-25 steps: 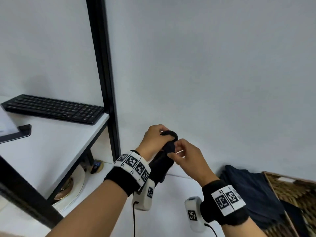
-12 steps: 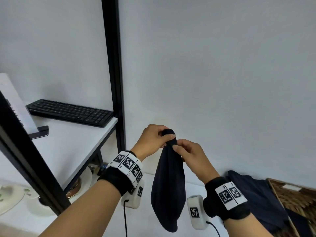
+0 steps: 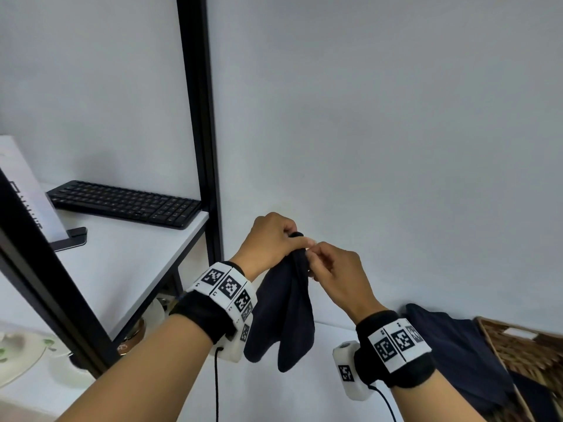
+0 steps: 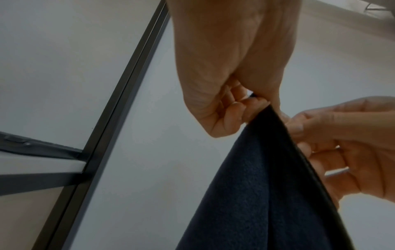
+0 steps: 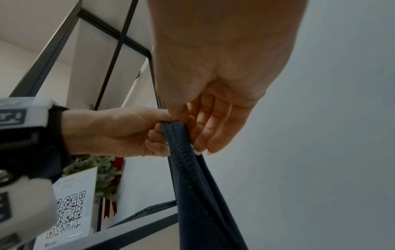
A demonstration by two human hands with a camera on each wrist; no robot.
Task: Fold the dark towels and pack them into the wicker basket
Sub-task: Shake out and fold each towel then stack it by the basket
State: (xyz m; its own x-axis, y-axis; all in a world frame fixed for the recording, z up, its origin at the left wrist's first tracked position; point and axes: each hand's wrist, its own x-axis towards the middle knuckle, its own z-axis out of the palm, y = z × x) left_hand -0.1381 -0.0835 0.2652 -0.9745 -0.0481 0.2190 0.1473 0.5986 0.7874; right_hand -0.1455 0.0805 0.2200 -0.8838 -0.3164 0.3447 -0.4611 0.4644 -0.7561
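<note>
A dark navy towel [image 3: 286, 309] hangs in the air in front of the wall, bunched at its top edge. My left hand [image 3: 274, 239] pinches that top edge between thumb and curled fingers, as the left wrist view shows at the towel [image 4: 267, 177]. My right hand [image 3: 329, 269] pinches the same hem just beside it, thumb against fingers, seen on the towel [image 5: 192, 177] in the right wrist view. Another dark towel [image 3: 451, 354] lies crumpled on the white surface at lower right, draped against the wicker basket [image 3: 518, 345]. More dark cloth lies inside the basket.
A black-framed shelf unit [image 3: 198, 147] stands at left, its white shelf carrying a black keyboard [image 3: 128, 202] and a card on a stand [image 3: 27, 190]. Plates [image 3: 18, 354] sit on the level below. The grey wall is close behind my hands.
The towel went from a bunch in my hands to hanging down, and now shows two hanging lobes. My right hand has shifted its pinch along the top hem. The head view moved left and up.
</note>
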